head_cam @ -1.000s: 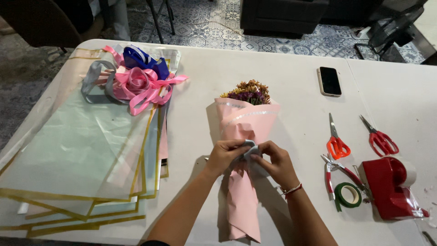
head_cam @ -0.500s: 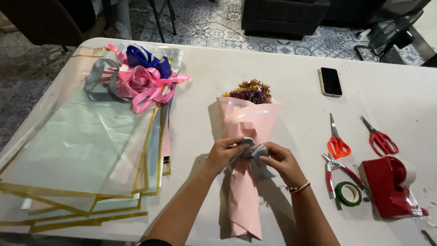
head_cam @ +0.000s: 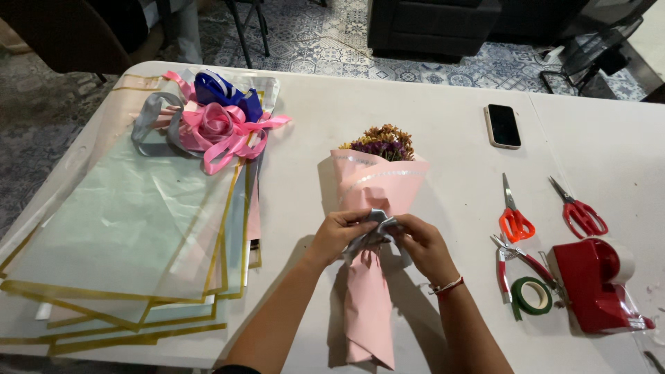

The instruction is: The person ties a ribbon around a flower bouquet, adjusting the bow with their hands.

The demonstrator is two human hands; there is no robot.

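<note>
1. White bench (head_cam: 429, 90) over a patterned tile floor (head_cam: 312, 28); I look down at both hands working near its front edge.
2. Bouquet (head_cam: 377, 180) lies mid-bench, flower heads toward the far edge, already rolled in pink paper down to its tail at the front edge.
3. Left hand (head_cam: 339, 234) and right hand (head_cam: 422, 244) meet at the neck of the bouquet, each grip closed on a grey ribbon (head_cam: 373, 228) wrapped there.
4. I judge the wrapping done and the tie only half made: no finished knot or bow shows.
5. Toward the left edge sit stacked clear sheets (head_cam: 125, 228) with spare ribbons (head_cam: 215, 125) on top.
6. Toward the right edge: phone (head_cam: 503, 126), two scissors (head_cam: 514, 215), pliers (head_cam: 516, 260), green tape (head_cam: 532, 296), red dispenser (head_cam: 596, 284), all untouched.
</note>
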